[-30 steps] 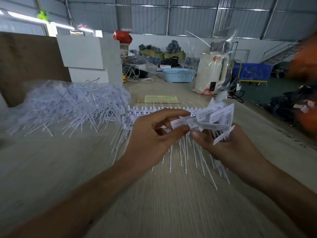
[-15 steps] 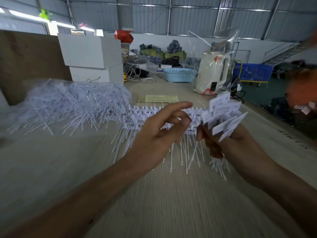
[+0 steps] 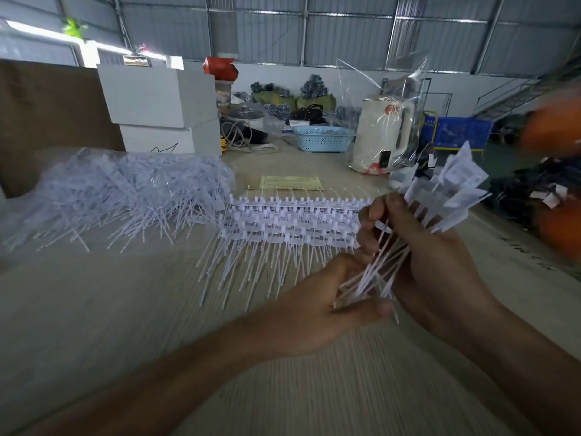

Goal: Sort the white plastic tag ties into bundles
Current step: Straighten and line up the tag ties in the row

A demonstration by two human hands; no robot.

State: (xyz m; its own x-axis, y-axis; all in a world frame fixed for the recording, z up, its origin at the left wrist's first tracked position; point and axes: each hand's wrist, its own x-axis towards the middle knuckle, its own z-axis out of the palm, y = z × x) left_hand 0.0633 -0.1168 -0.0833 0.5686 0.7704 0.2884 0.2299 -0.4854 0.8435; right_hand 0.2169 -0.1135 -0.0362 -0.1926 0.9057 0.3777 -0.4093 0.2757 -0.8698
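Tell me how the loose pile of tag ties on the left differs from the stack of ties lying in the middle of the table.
The loose pile is a jumble, with tails pointing every way; the stack lies in neat rows, heads lined up and tails pointing toward the person. The pile spreads wider and mounds higher; the stack is flatter and more compact. The pile sits near the white boxes; the stack lies just below the yellow paper. Both are white plastic and rest on the table, untouched by either hand.

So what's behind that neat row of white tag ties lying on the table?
A yellowish printed paper sheet lies flat just behind the row of white tag ties; farther back stands a light blue plastic basket. Its contents are hidden.
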